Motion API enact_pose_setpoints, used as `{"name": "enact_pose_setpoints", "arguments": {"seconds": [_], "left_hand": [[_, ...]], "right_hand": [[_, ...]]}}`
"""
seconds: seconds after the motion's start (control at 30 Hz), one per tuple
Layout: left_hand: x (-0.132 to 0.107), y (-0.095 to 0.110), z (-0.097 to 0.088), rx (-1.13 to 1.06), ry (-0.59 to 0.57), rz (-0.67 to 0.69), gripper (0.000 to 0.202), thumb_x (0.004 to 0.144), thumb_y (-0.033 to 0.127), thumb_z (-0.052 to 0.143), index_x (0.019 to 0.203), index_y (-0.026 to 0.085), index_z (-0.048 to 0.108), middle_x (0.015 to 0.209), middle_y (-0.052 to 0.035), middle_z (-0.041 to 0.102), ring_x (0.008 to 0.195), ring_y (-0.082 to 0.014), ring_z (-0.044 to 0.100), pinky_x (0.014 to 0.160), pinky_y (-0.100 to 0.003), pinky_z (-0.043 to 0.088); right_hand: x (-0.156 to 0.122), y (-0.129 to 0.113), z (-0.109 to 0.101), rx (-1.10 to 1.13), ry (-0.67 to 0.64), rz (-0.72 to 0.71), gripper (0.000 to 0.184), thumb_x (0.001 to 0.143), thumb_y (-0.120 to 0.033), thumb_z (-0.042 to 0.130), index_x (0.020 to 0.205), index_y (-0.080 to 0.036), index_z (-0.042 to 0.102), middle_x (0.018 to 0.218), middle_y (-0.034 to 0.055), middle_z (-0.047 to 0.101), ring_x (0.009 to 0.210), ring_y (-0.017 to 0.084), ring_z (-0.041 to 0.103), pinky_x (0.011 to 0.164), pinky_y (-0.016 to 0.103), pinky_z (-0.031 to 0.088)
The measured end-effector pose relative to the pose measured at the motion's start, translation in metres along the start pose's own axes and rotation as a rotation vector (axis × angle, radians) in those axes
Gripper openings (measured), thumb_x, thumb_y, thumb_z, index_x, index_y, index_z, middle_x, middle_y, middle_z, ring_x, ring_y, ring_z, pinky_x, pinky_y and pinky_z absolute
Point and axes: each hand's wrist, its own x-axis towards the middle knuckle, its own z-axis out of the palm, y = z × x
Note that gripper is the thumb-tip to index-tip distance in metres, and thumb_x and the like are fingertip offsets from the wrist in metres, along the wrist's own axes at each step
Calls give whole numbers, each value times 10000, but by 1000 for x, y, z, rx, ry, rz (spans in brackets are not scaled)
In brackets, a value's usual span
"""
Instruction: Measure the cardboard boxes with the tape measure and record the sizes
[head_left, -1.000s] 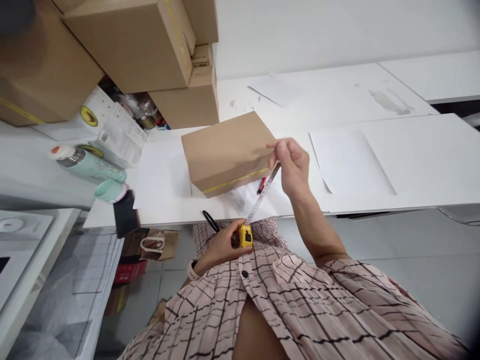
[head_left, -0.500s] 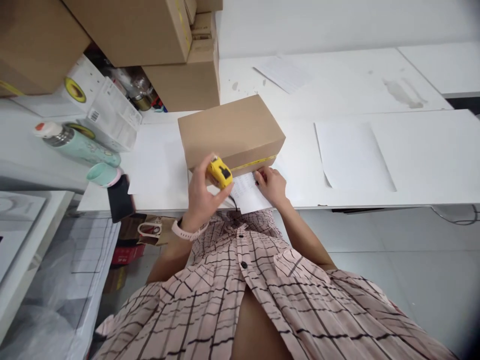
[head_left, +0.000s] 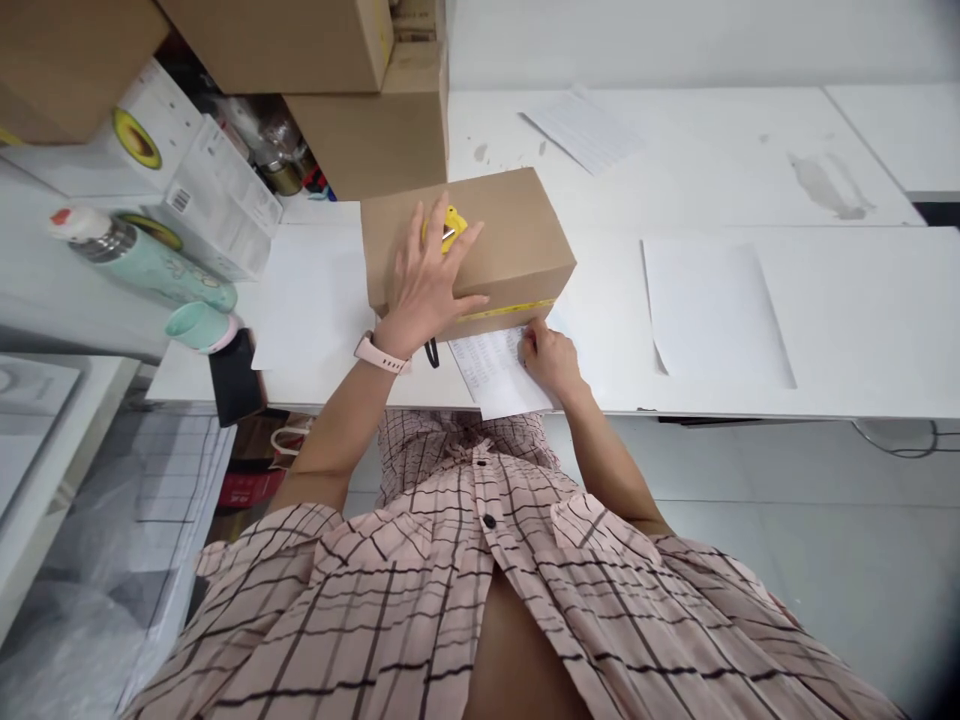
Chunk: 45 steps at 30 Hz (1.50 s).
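Note:
A brown cardboard box [head_left: 517,240] with a yellow tape strip lies on the white table [head_left: 825,330]. My left hand [head_left: 424,280] rests flat on the box's top with its fingers spread. A yellow tape measure [head_left: 452,225] lies under the fingertips, its black strap [head_left: 432,352] hanging by my wrist. My right hand [head_left: 551,358] sits on a printed sheet [head_left: 491,372] at the box's front right corner. Its fingers are curled, and what they hold is hidden.
Large cardboard boxes [head_left: 375,130] are stacked at the back left, with white product boxes [head_left: 187,170] beside them. A teal flask [head_left: 142,262], a teal cup [head_left: 196,327] and a black phone [head_left: 234,377] lie left. White sheets [head_left: 712,300] lie right.
My left hand carried the tape measure up from my lap onto the box's top and opened over it. My right hand let go of the tape blade and dropped to the printed sheet.

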Motion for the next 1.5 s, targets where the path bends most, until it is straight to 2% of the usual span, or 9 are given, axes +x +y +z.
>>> {"name": "enact_pose_setpoints", "arguments": {"seconds": [0.4, 0.6, 0.73, 0.83, 1.0, 1.07, 1.13, 1.3, 1.5], "left_hand": [[23, 23, 22, 2, 64, -180, 790, 804, 386, 792, 1526, 318, 478, 1724, -43, 167, 1579, -465, 39, 1236, -712, 148], [41, 15, 32, -15, 31, -116, 784, 834, 401, 768, 1538, 244, 463, 1727, -73, 145, 1579, -477, -16, 1219, -757, 138], [44, 18, 25, -101, 38, -69, 768, 842, 454, 734, 1542, 353, 433, 1736, 77, 77, 1592, -344, -176, 1273, -710, 46], [14, 37, 22, -136, 107, 47, 673, 905, 387, 648, 1538, 366, 418, 1726, 103, 139, 1607, -253, -140, 1311, -635, -37], [-93, 57, 62, -229, 19, 82, 387, 1012, 352, 469, 1324, 188, 627, 1559, -120, 516, 1538, -296, 346, 1262, -569, 295], [-133, 52, 81, -232, -55, 62, 381, 1010, 352, 483, 1282, 149, 657, 1486, -167, 583, 1486, -323, 431, 1211, -569, 370], [-161, 44, 92, -214, -134, 75, 410, 999, 341, 521, 1343, 151, 637, 1517, -180, 551, 1485, -348, 428, 1211, -604, 341], [-179, 36, 96, -192, -171, 2, 435, 980, 223, 531, 1404, 243, 623, 1577, -130, 496, 1514, -332, 385, 1246, -620, 234], [-176, 41, 99, -105, -155, 10, 441, 972, 223, 537, 1404, 258, 620, 1591, -105, 485, 1505, -326, 391, 1241, -595, 239]], "right_hand": [[-7, -1, 8, 91, 89, 54, 282, 895, -209, 413, 1080, -156, 620, 878, 128, 721, 726, 238, 601, 707, 351, 409], [-20, 15, 20, 527, 257, 87, 377, 938, -308, 337, 1111, -175, 645, 782, 54, 690, 702, 198, 622, 717, 333, 476], [-22, 28, 28, 782, 279, 78, 400, 919, -306, 336, 1174, -192, 621, 921, 63, 721, 807, 178, 660, 772, 338, 518], [-22, 31, 31, 842, 293, 11, 384, 885, -292, 408, 1229, -217, 561, 1051, 78, 722, 929, 184, 672, 851, 374, 528], [-29, 24, 23, 777, 514, 75, 245, 863, -421, 590, 1034, -257, 525, 868, 21, 616, 796, 180, 593, 797, 368, 519], [-36, 17, 17, 775, 584, 124, 268, 870, -501, 607, 927, -266, 492, 767, -7, 542, 726, 175, 550, 744, 355, 504], [-43, 8, 12, 884, 525, 122, 297, 930, -561, 506, 882, -269, 480, 685, -20, 502, 658, 173, 529, 698, 350, 490], [-46, -16, 15, 1178, 88, 74, 503, 976, -659, 321, 922, -246, 603, 625, 13, 579, 626, 193, 583, 687, 367, 502], [-25, -11, 14, 1418, 26, 218, 687, 936, -816, 249, 547, -274, 414, 457, -30, 296, 449, 150, 341, 487, 331, 352]]}}
